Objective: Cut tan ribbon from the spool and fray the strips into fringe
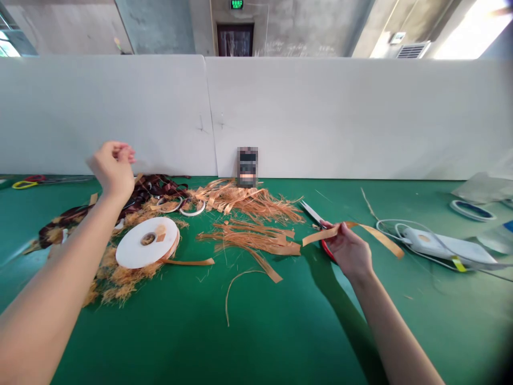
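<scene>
Forearms (56, 299), near; left hand (115, 167), fingers curled, contents unclear; right hand (352, 251), fingers closed on ribbon strip (318, 236) and, apparently, scissors (312, 213): cut presumably made, laying-down called for.

Just one head-worn cam here, facing forward and tipped down over the green tabletop (256, 347), pretty wide, with the left hand (114, 167) and right hand (349, 250) both fairly near the lens. The white partition (352, 117) sits straight ahead, and the concrete wall (308, 27) peeks over its top edge.
</scene>
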